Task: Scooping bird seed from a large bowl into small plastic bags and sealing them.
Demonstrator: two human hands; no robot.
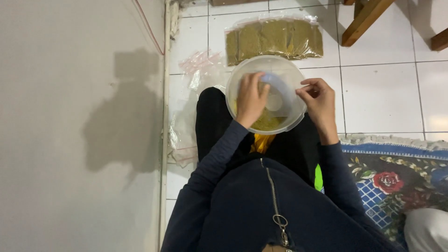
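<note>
- A round clear plastic tub [266, 70] rests on the lap of the person, on the black trousers [210, 121], and this tub is the landmark for all places below.
- The left hand [251, 99] is inside the tub, over its left half. Its grip is closed on a small clear plastic bag [277, 86] with a bluish edge.
- The right hand [317, 100] is at the right rim of the tub. Its thumb and fingers pinch narrow at the right edge of the same bag; I cannot tell how firm this hold is.
- A yellow-green powder [267, 122] lies at the bottom of the tub, on the side near the body.
- Beyond the tub, on the white tile floor [382, 98], a flat clear packet [274, 39] lies with a row of olive-green blocks inside.
- Left of the tub, some empty clear bags [201, 65] lie on the floor near the wall [79, 126].
- Right of the tub and nearer the person, a rug [396, 177] with a flower pattern covers the floor.
- Far beyond the tub to the right, wooden furniture legs [366, 18] stand.
</note>
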